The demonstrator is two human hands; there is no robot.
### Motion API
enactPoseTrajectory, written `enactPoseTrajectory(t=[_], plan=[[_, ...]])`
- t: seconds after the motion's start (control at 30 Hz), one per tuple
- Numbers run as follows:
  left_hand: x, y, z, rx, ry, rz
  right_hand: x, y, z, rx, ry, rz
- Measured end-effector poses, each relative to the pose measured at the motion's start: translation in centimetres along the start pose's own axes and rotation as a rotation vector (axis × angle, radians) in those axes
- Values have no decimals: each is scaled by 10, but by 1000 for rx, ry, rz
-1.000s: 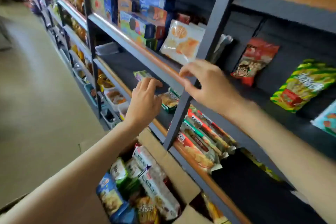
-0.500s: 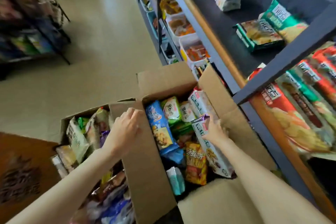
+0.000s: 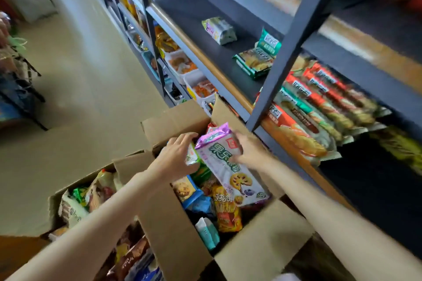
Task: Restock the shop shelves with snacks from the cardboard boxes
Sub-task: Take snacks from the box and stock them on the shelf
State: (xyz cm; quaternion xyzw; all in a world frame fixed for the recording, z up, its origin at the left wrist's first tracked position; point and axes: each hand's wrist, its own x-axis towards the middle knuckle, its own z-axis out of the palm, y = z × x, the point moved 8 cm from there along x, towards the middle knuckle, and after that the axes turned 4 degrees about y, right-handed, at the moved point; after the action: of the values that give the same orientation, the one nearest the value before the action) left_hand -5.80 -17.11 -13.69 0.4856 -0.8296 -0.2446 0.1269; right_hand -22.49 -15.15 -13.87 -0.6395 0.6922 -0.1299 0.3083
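Note:
An open cardboard box (image 3: pixel 258 255) full of snack packs stands on the floor against the dark shelf (image 3: pixel 205 27). My right hand (image 3: pixel 250 149) grips a long white and purple biscuit pack (image 3: pixel 225 166), lifted part way out of the box. My left hand (image 3: pixel 177 155) closes on a green and white snack pack (image 3: pixel 194 158) just left of it, over the box's left side. A second open box (image 3: pixel 54 201) of snacks sits further left. On the shelf lie a pale foil pack (image 3: pixel 219 31), green packs (image 3: pixel 255 61) and red and green biscuit packs (image 3: pixel 319 107).
A slanted grey shelf post (image 3: pixel 294 36) crosses in front of the shelf right above the box. White bins of snacks (image 3: pixel 182 68) fill the lower shelf behind the box. Bare beige floor (image 3: pixel 86 80) lies to the left, with a dark rack (image 3: pixel 18 89) at the far left.
My head turned from the shelf down to the boxes. Both hands dropped from the shelf into the box; the right hand has pulled the white and purple pack upward, and the left moved right beside it.

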Motion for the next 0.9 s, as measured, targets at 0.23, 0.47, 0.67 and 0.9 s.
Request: enactPoseTrajectory(t=[0.23,0.47,0.67,0.9], plan=[[-8,150,-117,-170,157,367,-132,-115,-144,-87,238,-154],[-59,293,-234,-309,381,779,-269,-123,-231,-86,716,-63],[-85,369,-277,-767,272,809,-381,-105,-289,-304,961,196],[-112,467,-293,-1127,140,956,-487,-128,-377,-474,1309,245]])
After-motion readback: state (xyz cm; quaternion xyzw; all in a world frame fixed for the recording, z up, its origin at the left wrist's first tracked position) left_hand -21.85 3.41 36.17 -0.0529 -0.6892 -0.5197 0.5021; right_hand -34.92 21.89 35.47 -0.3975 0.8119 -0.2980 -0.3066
